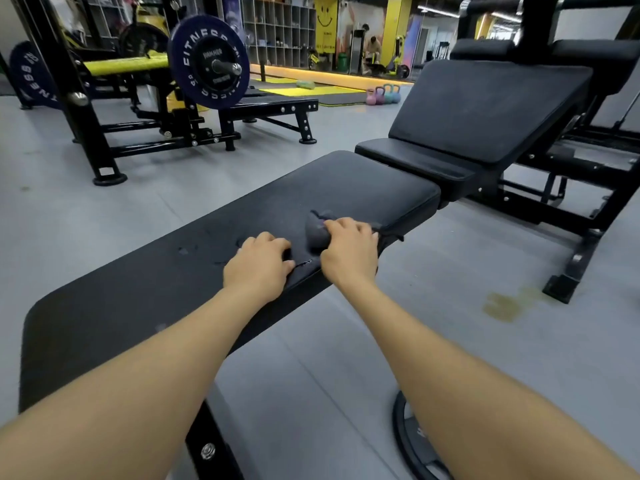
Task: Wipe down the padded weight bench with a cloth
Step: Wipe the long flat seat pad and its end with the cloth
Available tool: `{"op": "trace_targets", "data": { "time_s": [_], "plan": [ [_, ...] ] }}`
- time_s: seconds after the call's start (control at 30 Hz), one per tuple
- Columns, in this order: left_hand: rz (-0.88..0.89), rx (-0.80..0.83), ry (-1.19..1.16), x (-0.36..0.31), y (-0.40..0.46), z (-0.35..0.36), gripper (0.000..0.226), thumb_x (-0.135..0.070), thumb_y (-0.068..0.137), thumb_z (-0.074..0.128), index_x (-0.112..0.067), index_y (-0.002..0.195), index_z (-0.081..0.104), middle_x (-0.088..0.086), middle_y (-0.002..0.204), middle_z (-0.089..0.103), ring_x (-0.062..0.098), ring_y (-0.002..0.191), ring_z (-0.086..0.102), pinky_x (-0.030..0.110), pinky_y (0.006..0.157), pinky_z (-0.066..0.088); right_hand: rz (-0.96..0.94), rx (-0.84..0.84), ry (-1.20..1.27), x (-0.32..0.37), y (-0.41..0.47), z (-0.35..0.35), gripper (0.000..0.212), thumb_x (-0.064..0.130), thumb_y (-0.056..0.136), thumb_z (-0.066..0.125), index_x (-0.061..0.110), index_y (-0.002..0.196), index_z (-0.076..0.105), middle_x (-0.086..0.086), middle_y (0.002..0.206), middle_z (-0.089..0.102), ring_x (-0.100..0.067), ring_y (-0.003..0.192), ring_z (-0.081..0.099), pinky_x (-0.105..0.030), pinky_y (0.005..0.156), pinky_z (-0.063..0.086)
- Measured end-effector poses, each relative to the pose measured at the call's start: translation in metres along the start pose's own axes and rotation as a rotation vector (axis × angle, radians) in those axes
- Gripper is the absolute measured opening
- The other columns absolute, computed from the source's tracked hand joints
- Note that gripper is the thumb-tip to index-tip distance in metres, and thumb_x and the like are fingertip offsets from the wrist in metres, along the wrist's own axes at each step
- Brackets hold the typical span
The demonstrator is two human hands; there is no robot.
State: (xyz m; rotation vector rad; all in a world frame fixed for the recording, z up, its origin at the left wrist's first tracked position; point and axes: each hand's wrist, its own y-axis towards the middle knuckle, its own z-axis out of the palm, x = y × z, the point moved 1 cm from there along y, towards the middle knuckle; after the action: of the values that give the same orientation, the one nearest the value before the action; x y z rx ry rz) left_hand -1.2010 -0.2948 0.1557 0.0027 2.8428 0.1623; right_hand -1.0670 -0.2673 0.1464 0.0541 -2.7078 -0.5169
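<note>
A long black padded weight bench [145, 292] runs from the lower left to the centre. Wet patches show on its pad near the middle. A dark grey cloth [317, 230] lies bunched on the pad near its right edge. My right hand [349, 249] grips that cloth and presses it on the pad. My left hand [258, 268] rests on the pad just left of it, fingers curled, close to a small tear at the pad's edge. I cannot tell whether the left hand holds any of the cloth.
A second black bench [485, 109] with a raised backrest stands behind. A barbell rack with a plate [207, 62] is at the upper left. A weight plate [412, 441] lies on the grey floor below my right arm. Kettlebells [382, 95] and a person are far back.
</note>
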Motion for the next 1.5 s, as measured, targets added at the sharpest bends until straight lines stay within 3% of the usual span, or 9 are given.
{"op": "trace_targets", "data": {
  "time_s": [0.13, 0.27, 0.4, 0.5, 0.77, 0.97, 1.17, 1.3, 1.5],
  "plan": [
    [-0.098, -0.006, -0.044, 0.042, -0.029, -0.003, 0.046, -0.044, 0.093, 0.047, -0.026, 0.135, 0.043, -0.002, 0.137, 0.040, 0.022, 0.128, 0.035, 0.042, 0.093, 0.043, -0.138, 0.067, 0.023, 0.041, -0.044, 0.012, 0.046, 0.014, 0.086, 0.042, 0.023, 0.132, 0.048, 0.003, 0.135, 0.047, -0.024, 0.129, 0.031, -0.046, 0.115, 0.013],
    [-0.082, 0.011, -0.088, 0.060, -0.047, 0.002, 0.052, -0.047, 0.094, 0.044, -0.024, 0.140, 0.038, -0.006, 0.140, 0.036, 0.019, 0.128, 0.034, 0.042, 0.097, 0.043, -0.327, 0.108, -0.077, 0.022, -0.031, 0.004, 0.051, 0.009, 0.086, 0.044, 0.025, 0.134, 0.045, 0.004, 0.133, 0.048, -0.024, 0.125, 0.039, -0.044, 0.116, 0.007],
    [-0.090, -0.006, -0.085, 0.058, -0.045, 0.003, 0.048, -0.044, 0.095, 0.044, -0.025, 0.139, 0.040, -0.007, 0.137, 0.037, 0.018, 0.126, 0.035, 0.036, 0.084, 0.043, -0.035, 0.041, -0.096, -0.020, 0.015, -0.016, 0.050, 0.003, 0.080, 0.043, 0.020, 0.126, 0.053, -0.003, 0.132, 0.050, -0.032, 0.121, 0.042, -0.044, 0.113, 0.021],
    [-0.103, -0.012, -0.074, 0.059, -0.043, 0.004, 0.045, -0.045, 0.095, 0.044, -0.026, 0.136, 0.042, -0.006, 0.135, 0.038, 0.019, 0.124, 0.035, 0.034, 0.076, 0.039, 0.017, -0.020, -0.081, -0.003, 0.004, -0.002, 0.040, 0.005, 0.080, 0.043, 0.012, 0.116, 0.057, -0.005, 0.130, 0.052, -0.033, 0.122, 0.039, -0.043, 0.107, 0.029],
    [-0.111, 0.028, -0.067, 0.056, -0.044, -0.001, 0.047, -0.045, 0.094, 0.046, -0.026, 0.137, 0.042, -0.003, 0.135, 0.038, 0.021, 0.124, 0.036, 0.038, 0.082, 0.043, -0.428, 0.101, -0.072, 0.028, -0.036, 0.008, 0.053, 0.007, 0.084, 0.045, 0.025, 0.134, 0.046, 0.007, 0.136, 0.048, -0.024, 0.122, 0.042, -0.033, 0.098, 0.036],
    [-0.108, 0.026, -0.046, 0.055, -0.044, -0.001, 0.045, -0.043, 0.095, 0.045, -0.025, 0.135, 0.043, -0.003, 0.134, 0.038, 0.020, 0.124, 0.036, 0.034, 0.076, 0.039, -0.071, 0.047, -0.154, -0.012, 0.015, -0.010, 0.048, 0.004, 0.085, 0.043, 0.021, 0.129, 0.050, -0.001, 0.134, 0.048, -0.031, 0.119, 0.041, -0.039, 0.097, 0.039],
    [-0.119, 0.034, -0.044, 0.054, -0.043, -0.004, 0.044, -0.044, 0.094, 0.047, -0.025, 0.133, 0.045, -0.002, 0.132, 0.039, 0.020, 0.122, 0.038, 0.035, 0.074, 0.039, -0.336, 0.102, -0.139, 0.044, -0.031, 0.020, 0.048, 0.011, 0.087, 0.043, 0.024, 0.133, 0.046, 0.002, 0.134, 0.047, -0.028, 0.124, 0.038, -0.039, 0.108, 0.029],
    [-0.109, 0.042, -0.030, 0.052, -0.045, -0.004, 0.044, -0.043, 0.095, 0.044, -0.025, 0.135, 0.044, -0.002, 0.134, 0.038, 0.021, 0.123, 0.038, 0.034, 0.076, 0.040, -0.445, 0.232, -0.147, 0.025, -0.018, -0.003, 0.056, 0.008, 0.087, 0.046, 0.032, 0.137, 0.040, 0.011, 0.140, 0.041, -0.020, 0.126, 0.038, -0.036, 0.091, 0.041],
    [-0.112, 0.024, -0.046, 0.053, -0.045, -0.001, 0.044, -0.043, 0.096, 0.044, -0.026, 0.136, 0.043, -0.004, 0.134, 0.038, 0.019, 0.124, 0.037, 0.033, 0.077, 0.039, -0.086, 0.114, -0.208, -0.010, 0.021, -0.013, 0.048, 0.008, 0.090, 0.040, 0.026, 0.134, 0.045, 0.000, 0.137, 0.044, -0.028, 0.124, 0.039, -0.041, 0.095, 0.040]
  ]
}}
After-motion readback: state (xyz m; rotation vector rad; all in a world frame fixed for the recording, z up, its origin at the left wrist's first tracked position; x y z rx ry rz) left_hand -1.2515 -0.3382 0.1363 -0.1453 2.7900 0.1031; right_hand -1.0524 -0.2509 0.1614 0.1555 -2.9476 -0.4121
